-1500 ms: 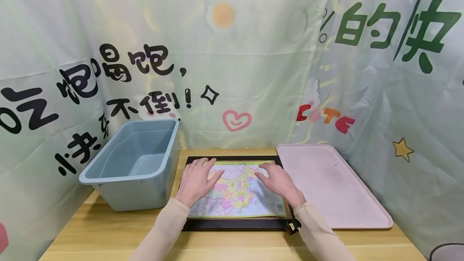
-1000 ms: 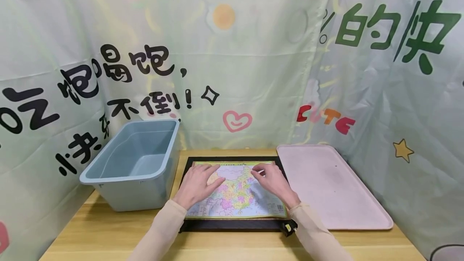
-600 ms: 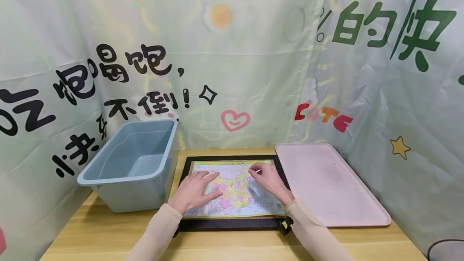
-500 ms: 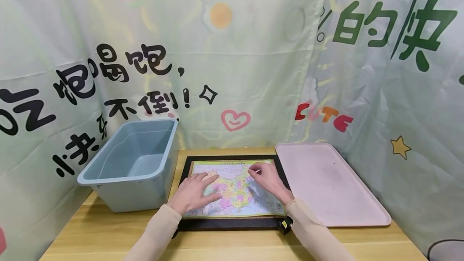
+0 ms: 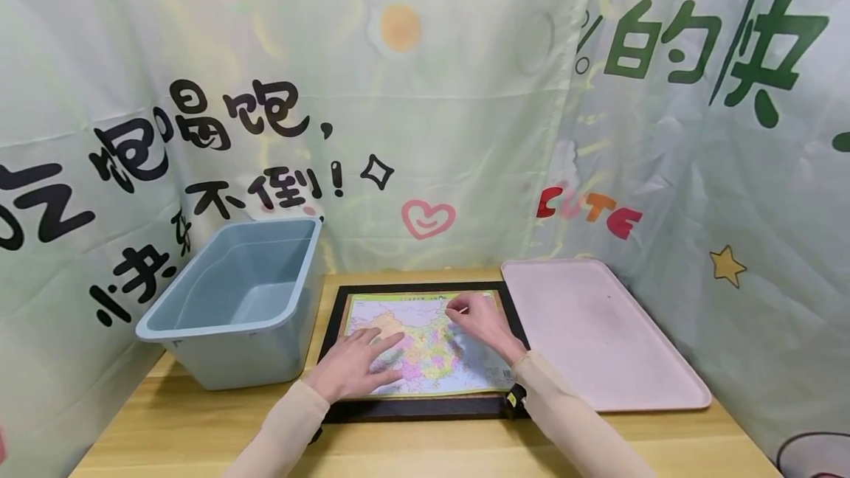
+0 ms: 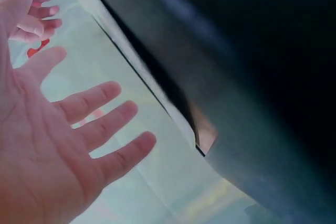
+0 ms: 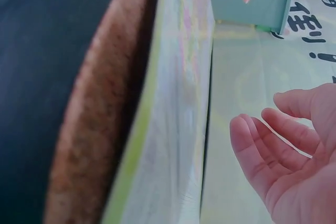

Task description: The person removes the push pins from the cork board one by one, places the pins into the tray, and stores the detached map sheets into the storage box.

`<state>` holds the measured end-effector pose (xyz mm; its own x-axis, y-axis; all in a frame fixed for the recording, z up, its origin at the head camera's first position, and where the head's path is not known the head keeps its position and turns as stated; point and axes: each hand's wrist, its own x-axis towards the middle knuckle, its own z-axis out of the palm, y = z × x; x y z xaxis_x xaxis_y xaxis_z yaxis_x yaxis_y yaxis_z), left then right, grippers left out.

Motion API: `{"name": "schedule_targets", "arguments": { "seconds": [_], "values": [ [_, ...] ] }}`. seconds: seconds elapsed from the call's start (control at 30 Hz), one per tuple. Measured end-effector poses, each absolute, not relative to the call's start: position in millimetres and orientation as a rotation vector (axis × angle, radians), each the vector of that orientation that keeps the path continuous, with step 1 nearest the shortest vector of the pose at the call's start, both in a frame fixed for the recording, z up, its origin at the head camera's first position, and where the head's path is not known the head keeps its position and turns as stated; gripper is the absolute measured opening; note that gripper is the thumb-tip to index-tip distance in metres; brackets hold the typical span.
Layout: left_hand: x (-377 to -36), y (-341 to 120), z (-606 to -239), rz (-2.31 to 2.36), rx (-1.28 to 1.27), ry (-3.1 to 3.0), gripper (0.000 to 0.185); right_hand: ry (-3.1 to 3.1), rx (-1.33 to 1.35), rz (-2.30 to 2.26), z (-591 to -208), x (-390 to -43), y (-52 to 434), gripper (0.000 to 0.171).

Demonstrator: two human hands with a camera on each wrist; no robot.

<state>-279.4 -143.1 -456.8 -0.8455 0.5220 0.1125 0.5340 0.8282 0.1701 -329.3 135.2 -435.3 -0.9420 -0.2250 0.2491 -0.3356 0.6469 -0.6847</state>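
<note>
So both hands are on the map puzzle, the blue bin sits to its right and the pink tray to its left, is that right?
Not quite: the sides are swapped. In the head view the blue bin sits to the left of the map puzzle and the pink tray to its right. The left hand and right hand are indeed on the puzzle.

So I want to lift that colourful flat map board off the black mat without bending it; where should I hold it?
Probably by the colourful flat map board's two short side edges, hands coming from left and right: it lies flat and thin on the black mat, its edges exposed.
</note>
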Motion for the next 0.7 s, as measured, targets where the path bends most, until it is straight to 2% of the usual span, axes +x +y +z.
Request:
{"name": "schedule_targets", "arguments": {
  "seconds": [0.2,0.47,0.7],
  "values": [
    [-272.1,-148.2,-461.3,-0.298,-0.800,-3.057,0.070,-2.749,0.466,1.293,-435.9,-335.6,135.0,0.020],
    [-262.8,-152.6,-466.6,-0.301,-0.796,-3.104,0.070,-2.756,0.327,1.587,-440.2,-349.7,136.7,0.026],
    [-259.8,-158.1,-466.1,-0.321,-0.802,-3.108,0.068,-2.768,0.277,1.654,-438.8,-358.8,132.1,0.026]
  ]
}}
